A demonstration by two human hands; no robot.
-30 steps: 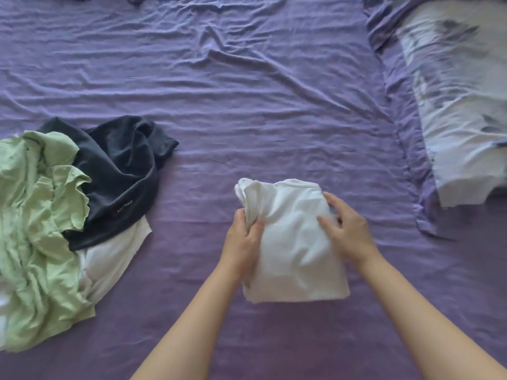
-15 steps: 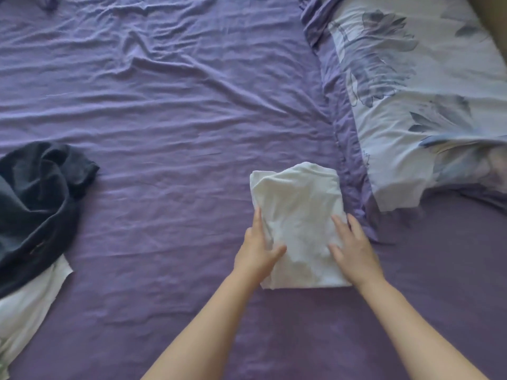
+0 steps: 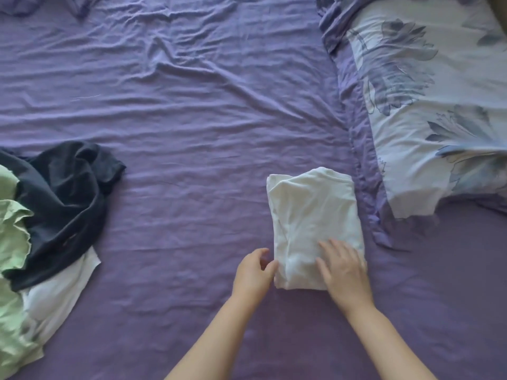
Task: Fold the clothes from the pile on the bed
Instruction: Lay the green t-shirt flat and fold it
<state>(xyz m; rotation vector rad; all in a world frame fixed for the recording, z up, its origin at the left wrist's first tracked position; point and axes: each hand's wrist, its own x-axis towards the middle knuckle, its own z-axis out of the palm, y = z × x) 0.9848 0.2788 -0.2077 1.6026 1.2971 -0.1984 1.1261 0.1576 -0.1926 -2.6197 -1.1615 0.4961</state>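
A folded white garment (image 3: 310, 212) lies flat on the purple bed sheet (image 3: 192, 133), right of centre. My right hand (image 3: 344, 267) rests flat on its near right corner with straight fingers. My left hand (image 3: 253, 271) sits at the garment's near left edge, thumb touching the fabric, fingers loosely curved on the sheet. At the left edge lies the pile: a dark navy garment (image 3: 68, 204) on top, a light green one (image 3: 13, 242) beside it and a white one (image 3: 60, 292) underneath.
A floral white and blue pillow (image 3: 439, 105) lies at the right, close to the folded garment's far right corner. Wrinkled purple sheet spreads between the pile and the folded garment.
The folded white garment was carried to the right and laid down beside the pillow. My hands slid to its near edge, and my left hand let go of its side.
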